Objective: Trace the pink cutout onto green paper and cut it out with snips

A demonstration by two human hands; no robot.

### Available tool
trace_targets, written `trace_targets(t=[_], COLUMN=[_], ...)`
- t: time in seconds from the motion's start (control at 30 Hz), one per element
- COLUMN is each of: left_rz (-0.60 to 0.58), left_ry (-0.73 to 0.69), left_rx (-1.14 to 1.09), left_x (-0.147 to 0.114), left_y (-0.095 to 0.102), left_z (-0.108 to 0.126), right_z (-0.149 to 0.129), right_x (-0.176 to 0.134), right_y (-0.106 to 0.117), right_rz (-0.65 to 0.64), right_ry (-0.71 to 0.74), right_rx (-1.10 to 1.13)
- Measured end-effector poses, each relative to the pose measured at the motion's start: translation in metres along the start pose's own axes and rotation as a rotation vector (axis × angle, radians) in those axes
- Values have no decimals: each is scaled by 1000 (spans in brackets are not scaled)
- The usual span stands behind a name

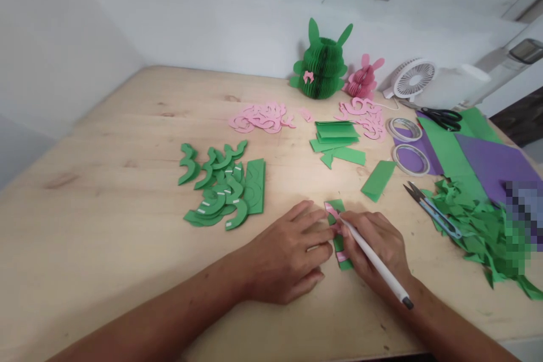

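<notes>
My right hand (377, 240) grips a white pen (377, 263), its tip end at a pink paper cut-out (332, 211). That curved cut-out lies on a folded green paper strip (338, 246). With fingers spread, my left hand (292, 254) lies on the table, its fingertips pressing the pink piece and the strip's left edge. The middle of the cut-out is partly hidden by my fingers. Left of the hands is a pile of curved green cut-outs (223, 195), some with white marks, beside a green strip with drawn outlines (254, 186).
Green strips (337, 133) and pink cut-outs (263, 117) lie farther back. To the right are tape rolls (410, 159), blue snips (439, 215), black scissors (443, 117) and green scraps (475, 243). A green paper rabbit (323, 68), a pink one (363, 80) and a fan (413, 79) stand near the wall.
</notes>
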State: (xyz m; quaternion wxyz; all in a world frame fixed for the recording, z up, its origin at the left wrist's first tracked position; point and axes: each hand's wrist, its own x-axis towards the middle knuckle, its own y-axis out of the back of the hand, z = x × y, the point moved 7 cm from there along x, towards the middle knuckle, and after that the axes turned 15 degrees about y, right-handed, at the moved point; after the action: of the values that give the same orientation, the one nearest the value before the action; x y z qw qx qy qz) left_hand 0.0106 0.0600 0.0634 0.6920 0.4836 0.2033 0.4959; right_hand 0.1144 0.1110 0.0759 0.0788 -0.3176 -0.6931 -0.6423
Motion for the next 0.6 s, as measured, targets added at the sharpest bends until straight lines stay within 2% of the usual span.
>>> trace_targets(t=[0.6], left_rz=[-90], left_ry=[13], left_rx=[-72], left_x=[1], left_y=[-3], left_z=[-6], right_z=[0], right_x=[-1], right_y=[0], right_rz=[24], right_ry=[0], right_rx=[12])
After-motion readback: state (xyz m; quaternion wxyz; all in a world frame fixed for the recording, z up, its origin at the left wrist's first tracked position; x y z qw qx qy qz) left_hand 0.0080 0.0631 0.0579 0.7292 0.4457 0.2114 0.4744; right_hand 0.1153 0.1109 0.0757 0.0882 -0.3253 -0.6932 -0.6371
